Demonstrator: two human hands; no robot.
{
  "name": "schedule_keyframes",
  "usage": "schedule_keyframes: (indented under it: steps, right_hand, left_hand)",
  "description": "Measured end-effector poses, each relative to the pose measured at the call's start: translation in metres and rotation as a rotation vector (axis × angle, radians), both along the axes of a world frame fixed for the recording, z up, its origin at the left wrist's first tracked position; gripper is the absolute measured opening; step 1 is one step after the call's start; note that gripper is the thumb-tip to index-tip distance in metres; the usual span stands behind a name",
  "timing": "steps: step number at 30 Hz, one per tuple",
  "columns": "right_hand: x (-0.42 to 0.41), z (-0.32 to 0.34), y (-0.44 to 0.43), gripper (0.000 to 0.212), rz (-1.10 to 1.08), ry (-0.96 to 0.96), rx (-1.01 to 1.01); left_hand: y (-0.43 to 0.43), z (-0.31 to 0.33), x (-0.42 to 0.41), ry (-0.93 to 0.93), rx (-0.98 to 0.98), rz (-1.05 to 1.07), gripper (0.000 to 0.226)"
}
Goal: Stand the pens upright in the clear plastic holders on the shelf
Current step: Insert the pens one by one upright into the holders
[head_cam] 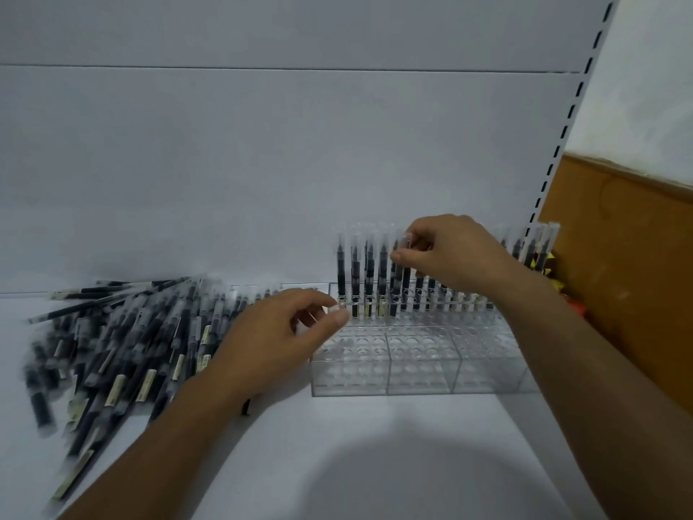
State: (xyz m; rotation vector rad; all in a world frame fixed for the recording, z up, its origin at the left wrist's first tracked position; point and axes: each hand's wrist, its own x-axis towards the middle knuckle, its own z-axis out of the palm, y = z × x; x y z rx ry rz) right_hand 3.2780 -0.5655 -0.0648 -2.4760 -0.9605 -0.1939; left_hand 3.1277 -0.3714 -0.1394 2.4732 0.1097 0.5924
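A big heap of black pens (123,347) with clear caps lies on the white shelf at the left. Clear plastic holders (420,365) with rows of round holes stand side by side at the middle right. Several pens (356,275) stand upright in the back row. My right hand (446,253) pinches the cap end of one upright pen (398,279) in that row. My left hand (277,339) hovers between the heap and the left holder, fingers loosely curled with thumb and forefinger close together; I see no pen in it.
The white shelf back panel (262,163) rises right behind the holders. A slotted upright (570,118) runs up on the right, with a brown cardboard box (630,264) beyond it. Bare shelf surface (375,444) lies in front of the holders.
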Motion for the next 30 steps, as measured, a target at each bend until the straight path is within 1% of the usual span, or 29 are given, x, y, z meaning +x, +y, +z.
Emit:
schedule_keyframes:
  steps: [3, 7, 9, 11, 13, 15, 17, 20, 23, 26, 30]
  right_hand:
    - [-0.003, 0.001, -0.006, 0.024, -0.029, 0.020, -0.135]
    - [-0.016, -0.001, -0.007, 0.027, -0.047, -0.039, -0.300]
    - [-0.029, -0.003, 0.004, 0.024, 0.006, -0.044, -0.323]
    - [-0.045, -0.007, 0.022, 0.021, 0.087, -0.035, -0.305]
    - [-0.060, -0.013, 0.047, 0.021, 0.169, -0.043, -0.287]
    - [-0.073, -0.020, 0.074, 0.029, 0.247, -0.040, -0.286]
    - [-0.081, -0.026, 0.100, 0.034, 0.310, -0.048, -0.313]
    - [-0.088, -0.036, 0.129, 0.036, 0.344, -0.123, -0.394]
    - [-0.093, -0.043, 0.149, 0.047, 0.330, -0.155, -0.472]
    - [-0.093, -0.047, 0.162, 0.052, 0.349, -0.101, -0.486]
    - [-0.093, -0.052, 0.169, 0.045, 0.362, -0.010, -0.432]
  left_hand:
    - [0.009, 0.003, -0.002, -0.002, 0.060, 0.070, 0.051]
    - [0.024, 0.011, -0.005, 0.053, 0.089, 0.119, 0.030]
    - [0.036, 0.018, -0.010, 0.080, 0.078, 0.159, 0.027]
    - [0.049, 0.023, -0.020, 0.108, 0.085, 0.213, 0.028]
    - [0.061, 0.023, -0.034, 0.143, 0.113, 0.262, 0.032]
    - [0.073, 0.020, -0.051, 0.179, 0.145, 0.317, 0.038]
    - [0.082, 0.016, -0.066, 0.222, 0.221, 0.391, 0.047]
    - [0.090, 0.007, -0.084, 0.297, 0.298, 0.430, 0.066]
    - [0.087, -0.007, -0.093, 0.337, 0.253, 0.421, 0.077]
    - [0.079, -0.021, -0.091, 0.344, 0.290, 0.434, 0.073]
    - [0.081, -0.025, -0.084, 0.244, 0.330, 0.484, 0.064]
